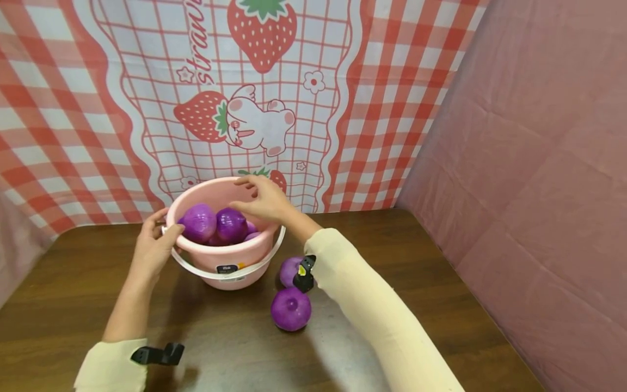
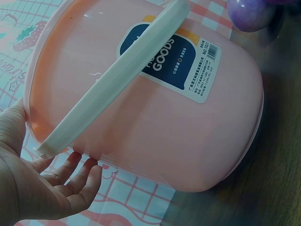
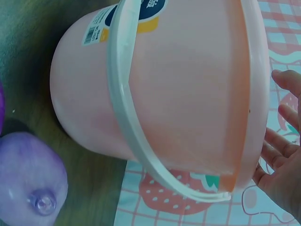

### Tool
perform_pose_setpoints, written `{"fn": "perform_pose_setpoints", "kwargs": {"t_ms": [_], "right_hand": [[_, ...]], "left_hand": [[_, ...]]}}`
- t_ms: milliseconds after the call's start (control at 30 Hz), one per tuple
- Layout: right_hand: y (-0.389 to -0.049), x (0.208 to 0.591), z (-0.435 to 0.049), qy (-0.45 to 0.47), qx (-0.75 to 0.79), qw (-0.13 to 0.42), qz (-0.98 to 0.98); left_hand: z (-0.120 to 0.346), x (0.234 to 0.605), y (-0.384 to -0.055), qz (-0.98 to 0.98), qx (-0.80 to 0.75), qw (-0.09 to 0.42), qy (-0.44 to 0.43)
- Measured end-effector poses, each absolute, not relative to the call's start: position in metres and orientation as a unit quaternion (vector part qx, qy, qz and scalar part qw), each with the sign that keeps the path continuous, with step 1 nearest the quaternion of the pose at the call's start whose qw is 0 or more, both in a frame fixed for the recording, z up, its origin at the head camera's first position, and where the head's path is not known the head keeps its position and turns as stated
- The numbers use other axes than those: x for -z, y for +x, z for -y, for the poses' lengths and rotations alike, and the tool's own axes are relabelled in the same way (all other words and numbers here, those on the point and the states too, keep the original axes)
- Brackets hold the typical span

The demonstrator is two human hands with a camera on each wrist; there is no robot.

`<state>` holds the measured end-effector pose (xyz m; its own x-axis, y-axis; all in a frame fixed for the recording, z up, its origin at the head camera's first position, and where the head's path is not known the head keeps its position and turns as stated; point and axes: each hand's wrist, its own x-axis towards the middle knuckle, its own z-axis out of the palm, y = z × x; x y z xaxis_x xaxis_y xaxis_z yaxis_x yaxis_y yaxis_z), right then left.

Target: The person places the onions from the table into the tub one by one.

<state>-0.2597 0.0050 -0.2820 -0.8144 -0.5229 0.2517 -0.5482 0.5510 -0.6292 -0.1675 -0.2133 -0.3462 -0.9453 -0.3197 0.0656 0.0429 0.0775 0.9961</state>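
Observation:
A pink bucket with a white handle hanging down its front stands on the table. Inside it lie several shiny purple onions. My left hand grips the bucket's left rim, thumb over the edge and fingers along the outer wall, as the left wrist view also shows. Over the bucket's right rim reaches my right hand, fingers spread and loosely bent, with nothing visible in them. On the table to the right of the bucket, another purple onion sits in front of a second one, partly hidden by the right wrist's black strap.
The brown wooden table reaches back to a red-and-white checked cloth with strawberry prints. A pink cloth hangs along the right side. Black camera straps sit on both cream sleeves.

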Motion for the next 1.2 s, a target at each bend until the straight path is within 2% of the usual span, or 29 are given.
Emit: {"fn": "perform_pose_setpoints", "kwargs": {"t_ms": [767, 1200], "right_hand": [[-0.265, 0.273, -0.041, 0.293, -0.394, -0.004, 0.871], [-0.268, 0.278, -0.065, 0.289, -0.373, 0.023, 0.881]], "left_hand": [[0.214, 0.347, -0.168, 0.720, 0.674, 0.133, 0.101], [0.214, 0.348, -0.169, 0.723, 0.669, 0.136, 0.102]]}}
